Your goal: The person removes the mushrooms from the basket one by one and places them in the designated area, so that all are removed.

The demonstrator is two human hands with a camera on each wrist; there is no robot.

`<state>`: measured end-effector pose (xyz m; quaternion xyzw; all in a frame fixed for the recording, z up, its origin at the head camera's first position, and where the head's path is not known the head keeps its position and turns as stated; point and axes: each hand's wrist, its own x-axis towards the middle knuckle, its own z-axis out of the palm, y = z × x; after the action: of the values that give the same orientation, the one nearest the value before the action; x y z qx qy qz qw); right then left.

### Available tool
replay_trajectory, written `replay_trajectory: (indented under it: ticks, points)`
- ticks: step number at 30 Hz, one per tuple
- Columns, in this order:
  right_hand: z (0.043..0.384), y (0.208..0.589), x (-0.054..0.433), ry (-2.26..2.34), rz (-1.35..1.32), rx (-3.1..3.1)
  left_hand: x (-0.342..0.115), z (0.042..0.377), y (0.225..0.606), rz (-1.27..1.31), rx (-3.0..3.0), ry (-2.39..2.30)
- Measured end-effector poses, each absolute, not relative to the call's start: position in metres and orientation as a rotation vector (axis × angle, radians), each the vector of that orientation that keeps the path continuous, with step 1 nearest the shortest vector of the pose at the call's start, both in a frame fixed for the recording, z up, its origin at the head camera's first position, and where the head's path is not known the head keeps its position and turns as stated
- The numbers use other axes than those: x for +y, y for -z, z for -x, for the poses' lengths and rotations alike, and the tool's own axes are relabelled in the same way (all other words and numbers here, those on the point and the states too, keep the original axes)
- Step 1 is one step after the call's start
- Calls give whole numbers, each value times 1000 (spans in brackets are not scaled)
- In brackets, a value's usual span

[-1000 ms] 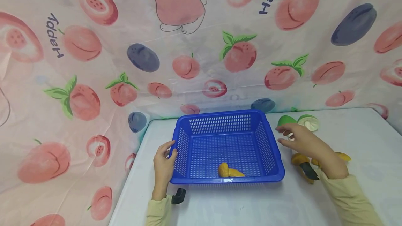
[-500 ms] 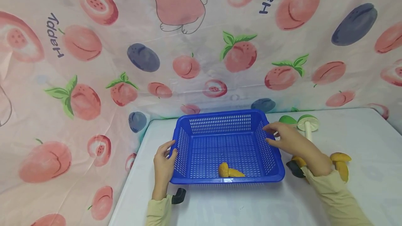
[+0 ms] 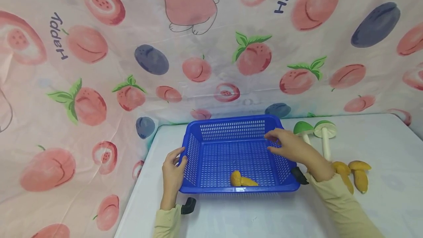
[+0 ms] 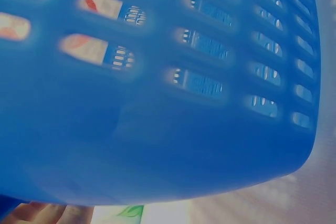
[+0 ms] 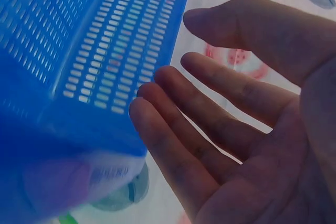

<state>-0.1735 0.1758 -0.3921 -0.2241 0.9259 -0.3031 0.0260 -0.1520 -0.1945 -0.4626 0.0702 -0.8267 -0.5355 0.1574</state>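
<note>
A blue plastic basket with perforated sides stands on the white table. Inside it, by the near wall, lies a yellow mushroom. My left hand grips the basket's left rim; the left wrist view is mostly filled by the basket's wall, with a few fingers at the bottom left corner. Over the basket's right wall hovers my right hand, holding nothing. In the right wrist view its fingers are loosely extended and the thumb stands apart from them.
Right of the basket, two green-capped mushrooms with white stems, one beside the other, lie near the back. Closer in are two yellow mushrooms, one partly behind the right forearm. A fruit-print cloth hangs behind the table.
My right hand has moved left, from beside the green-capped mushrooms to above the basket's right wall, uncovering the mushrooms at right. My left hand and the basket have stayed put.
</note>
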Motion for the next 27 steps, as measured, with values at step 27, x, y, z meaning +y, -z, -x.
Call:
replay_trajectory:
  ticks: [27]
  points:
    - [201, 412, 129, 912, 831, 2585, -196, 154, 464, -202, -2361, 1551]
